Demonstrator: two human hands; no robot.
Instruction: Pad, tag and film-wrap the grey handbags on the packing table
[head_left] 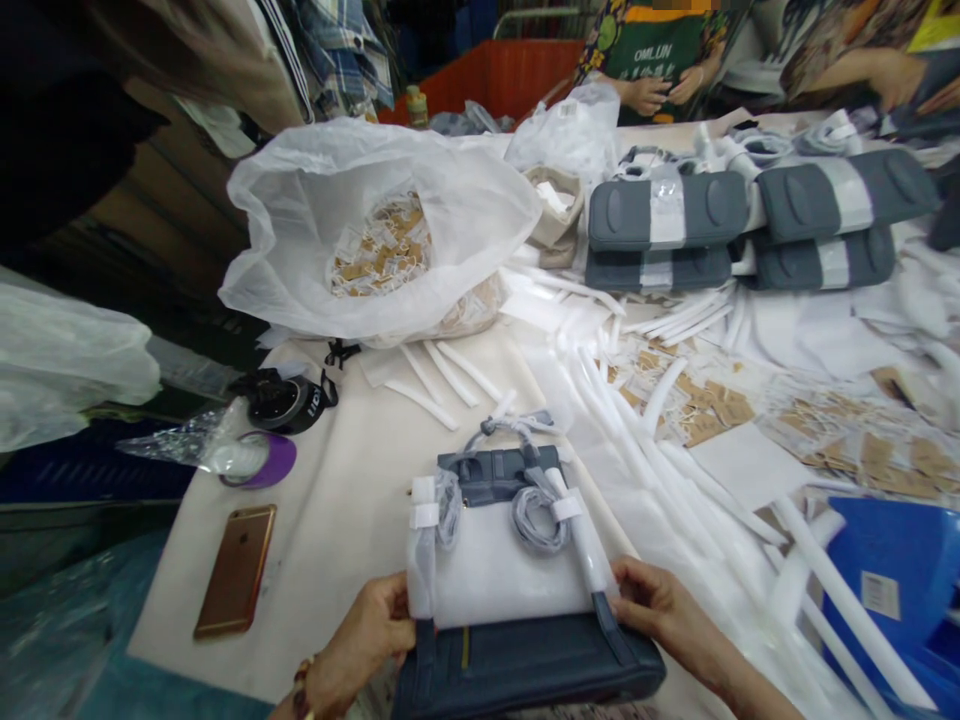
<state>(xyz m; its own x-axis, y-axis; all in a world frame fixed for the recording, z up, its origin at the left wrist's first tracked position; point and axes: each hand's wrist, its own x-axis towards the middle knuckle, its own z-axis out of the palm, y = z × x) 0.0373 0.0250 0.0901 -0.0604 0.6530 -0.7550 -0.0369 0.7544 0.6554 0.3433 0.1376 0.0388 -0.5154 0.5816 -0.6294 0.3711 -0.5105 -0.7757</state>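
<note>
A dark grey handbag [525, 665] lies at the near edge of the white table [352, 480], its front covered by a white foam sheet [499, 575] and its handles wrapped in white strips. My left hand [367, 640] pinches the foam's left edge against the bag. On the other side my right hand [660, 605] grips the bag's right edge, where a wrapped handle [577, 535] runs down. Both hands have their fingers closed on the bag.
A gold phone [238, 570] and tape rolls [259, 455] lie at the left. A big plastic bag of tags [375, 245] stands behind. Wrapped grey bags [667, 210] are stacked far right, a blue stool [892, 570] near right. Other people's hands [660, 92] work across the table.
</note>
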